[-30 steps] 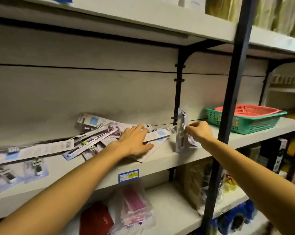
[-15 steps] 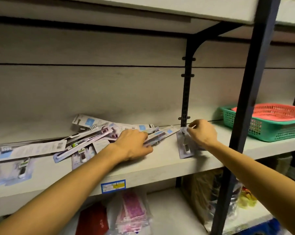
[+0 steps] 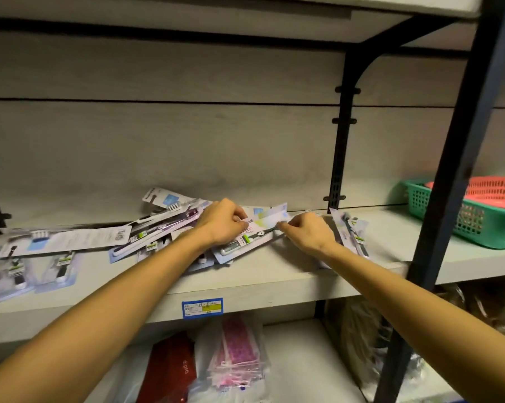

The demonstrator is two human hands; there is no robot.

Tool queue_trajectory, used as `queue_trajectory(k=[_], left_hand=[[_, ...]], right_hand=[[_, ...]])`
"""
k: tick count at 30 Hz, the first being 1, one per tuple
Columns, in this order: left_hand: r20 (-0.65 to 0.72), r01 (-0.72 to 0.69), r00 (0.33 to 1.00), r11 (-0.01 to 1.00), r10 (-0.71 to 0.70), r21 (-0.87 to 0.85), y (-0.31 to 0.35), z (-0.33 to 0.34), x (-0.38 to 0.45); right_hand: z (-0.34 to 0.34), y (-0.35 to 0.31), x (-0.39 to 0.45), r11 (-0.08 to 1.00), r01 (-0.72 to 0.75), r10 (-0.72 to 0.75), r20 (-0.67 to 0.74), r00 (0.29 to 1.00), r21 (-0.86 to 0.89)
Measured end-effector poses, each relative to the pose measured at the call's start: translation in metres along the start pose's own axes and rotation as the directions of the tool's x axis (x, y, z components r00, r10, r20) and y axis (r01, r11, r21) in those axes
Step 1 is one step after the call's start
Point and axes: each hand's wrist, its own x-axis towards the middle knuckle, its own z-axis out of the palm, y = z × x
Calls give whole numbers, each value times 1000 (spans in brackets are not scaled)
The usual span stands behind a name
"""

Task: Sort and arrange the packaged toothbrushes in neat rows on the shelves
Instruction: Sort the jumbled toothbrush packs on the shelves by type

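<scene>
A loose heap of packaged toothbrushes [image 3: 158,228] lies on the grey middle shelf [image 3: 274,283]. My left hand [image 3: 220,225] grips one long toothbrush pack [image 3: 254,234] at its left part, fingers curled over it. My right hand [image 3: 306,232] pinches the same pack at its right end. Just right of my right hand another toothbrush pack [image 3: 350,231] lies on the shelf. Two flat packs [image 3: 33,271] lie at the far left, beside a long pack [image 3: 68,241] with a barcode.
A black upright post [image 3: 449,181] stands in front of the shelf at right. A green basket [image 3: 478,222] holding a red basket [image 3: 495,189] sits on the right shelf. Bagged goods [image 3: 234,362] lie on the lower shelf. A blue price label [image 3: 202,307] marks the shelf edge.
My right hand let go of the pack it stood on edge, left it lying at right, and moved left to pinch the pack my left hand holds.
</scene>
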Motion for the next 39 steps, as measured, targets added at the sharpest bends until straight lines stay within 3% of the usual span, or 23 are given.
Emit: queue_trajectory(k=[6, 10, 13, 15, 21, 25, 28, 31, 34, 36, 39], left_hand=[[-128, 56, 990, 996, -66, -76, -2, 9, -2], [-146, 101, 979, 959, -143, -264, 4, 13, 2], [-136, 131, 970, 903, -203, -410, 10, 16, 5], [-132, 140, 961, 843, -242, -519, 14, 20, 8], [-39, 186, 950, 661, -310, -727, 13, 26, 11], [-1, 210, 944, 604, -330, -769, 13, 25, 8], [6, 208, 941, 563, -338, -800, 12, 23, 8], [-5, 205, 937, 562, -349, -801, 6, 19, 10], [-26, 193, 943, 610, -332, -768, -4, 14, 11], [-57, 175, 947, 658, -316, -732, -11, 12, 12], [-77, 156, 955, 703, -287, -694, -19, 7, 7]], right_hand=[[18, -15, -3, 916, -141, 121, 77, 990, 375], [25, -30, 0, 739, -156, 217, -12, 976, 655], [19, -29, 4, 630, -212, 340, -20, 940, 747], [8, -22, 6, 617, -185, 370, -74, 926, 765], [-32, 22, 2, 854, -183, 319, -212, 924, 487], [-39, 39, 4, 972, -201, 224, -227, 948, 121], [-43, 38, 4, 959, -218, 186, -178, 966, -182], [-43, 25, 7, 868, -89, -7, -191, 982, -489], [-29, 3, 11, 865, 132, -149, 2, 989, -483], [-11, -8, 13, 808, 252, -185, 175, 967, -533], [11, -13, 18, 718, 318, -217, 235, 947, -619]])
